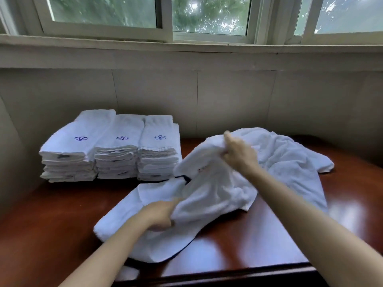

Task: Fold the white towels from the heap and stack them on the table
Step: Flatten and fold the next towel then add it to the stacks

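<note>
Folded stacks [109, 146] lie left of the heap [269, 158] on the table [51, 220].

Open polished table [51, 220] at the near left, and more bare wood at the far right corner. Three stacks of folded towels [112, 148] block the back left against the wall [228, 100]; the loose towel heap [286, 154] sprawls across centre-right.

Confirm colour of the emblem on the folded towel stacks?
Blue, an embroidered swirl on the top towel of each folded towel stack; clearest on the middle one in the head view.
</note>
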Action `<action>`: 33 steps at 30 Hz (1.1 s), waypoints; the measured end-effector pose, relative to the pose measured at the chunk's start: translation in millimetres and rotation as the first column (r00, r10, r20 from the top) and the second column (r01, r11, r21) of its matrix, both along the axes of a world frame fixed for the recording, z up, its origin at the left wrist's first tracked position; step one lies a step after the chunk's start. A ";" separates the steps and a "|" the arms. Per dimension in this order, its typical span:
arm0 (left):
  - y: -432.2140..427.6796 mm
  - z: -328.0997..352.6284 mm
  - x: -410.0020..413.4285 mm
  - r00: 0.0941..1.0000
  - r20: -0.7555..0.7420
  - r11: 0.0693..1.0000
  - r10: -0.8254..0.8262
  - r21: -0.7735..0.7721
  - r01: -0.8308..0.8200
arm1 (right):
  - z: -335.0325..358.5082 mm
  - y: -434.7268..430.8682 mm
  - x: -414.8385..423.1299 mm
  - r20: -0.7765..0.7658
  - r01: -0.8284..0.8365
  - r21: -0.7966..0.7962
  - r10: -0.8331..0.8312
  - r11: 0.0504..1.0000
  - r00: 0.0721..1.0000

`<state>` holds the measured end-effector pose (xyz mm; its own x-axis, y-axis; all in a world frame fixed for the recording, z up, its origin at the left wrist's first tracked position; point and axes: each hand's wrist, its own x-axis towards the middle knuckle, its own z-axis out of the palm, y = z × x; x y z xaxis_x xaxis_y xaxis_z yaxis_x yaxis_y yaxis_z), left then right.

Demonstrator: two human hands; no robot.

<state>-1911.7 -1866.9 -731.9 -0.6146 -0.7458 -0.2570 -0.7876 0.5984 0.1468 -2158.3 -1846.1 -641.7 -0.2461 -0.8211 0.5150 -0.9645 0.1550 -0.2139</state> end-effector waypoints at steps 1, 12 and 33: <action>-5.9 5.7 5.9 0.996 0.083 0.996 -0.024 0.082 0.017 | 18.2 -7.1 -16.6 -0.069 0.075 -0.106 -0.082 0.992 0.994; -38.9 14.6 57.4 0.941 0.226 0.965 0.251 0.019 -0.262 | -20.6 -4.1 -73.4 -0.337 0.446 0.516 -0.306 0.731 0.890; 22.6 33.2 149.7 0.828 0.299 0.877 0.474 -0.079 -0.474 | -82.0 83.5 70.4 -0.282 0.200 0.337 -0.104 0.920 0.954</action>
